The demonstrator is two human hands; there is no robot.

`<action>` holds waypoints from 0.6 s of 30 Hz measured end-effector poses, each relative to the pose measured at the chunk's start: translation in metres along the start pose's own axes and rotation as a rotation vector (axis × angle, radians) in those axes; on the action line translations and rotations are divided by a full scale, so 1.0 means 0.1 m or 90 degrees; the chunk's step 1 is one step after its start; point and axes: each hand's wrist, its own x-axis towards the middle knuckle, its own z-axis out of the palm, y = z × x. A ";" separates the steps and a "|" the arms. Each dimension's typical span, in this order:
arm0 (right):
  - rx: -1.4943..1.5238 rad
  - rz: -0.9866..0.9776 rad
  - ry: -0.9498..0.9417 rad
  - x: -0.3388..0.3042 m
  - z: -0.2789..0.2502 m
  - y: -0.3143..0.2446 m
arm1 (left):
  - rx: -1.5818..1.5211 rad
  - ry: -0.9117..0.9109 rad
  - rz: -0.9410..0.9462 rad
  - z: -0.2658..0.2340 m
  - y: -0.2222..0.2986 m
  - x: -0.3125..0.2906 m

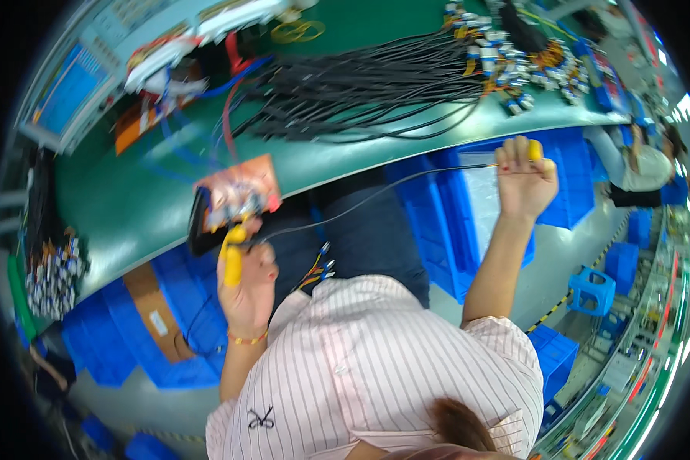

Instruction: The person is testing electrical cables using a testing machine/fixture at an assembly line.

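Observation:
A thin black cable stretches between my two hands in front of my body. My right hand, raised at the right, is closed round the cable's far end, with a yellow cover on one finger. My left hand pinches the cable at its other side, yellow covers on its fingers. Just beyond the left fingertips is an orange board-like fixture with a dark side, blurred, so the contact is hard to tell. Coloured wires with small connectors hang close to my shirt.
A large bundle of black cables with white connectors lies across the green table. A screened instrument stands at the far left, near another cable bundle. Blue bins sit below the edge. People are at the right.

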 end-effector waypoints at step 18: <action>-0.233 0.055 -0.058 -0.10 0.24 0.81 | 0.147 0.057 -0.073 -0.11 0.00 -0.01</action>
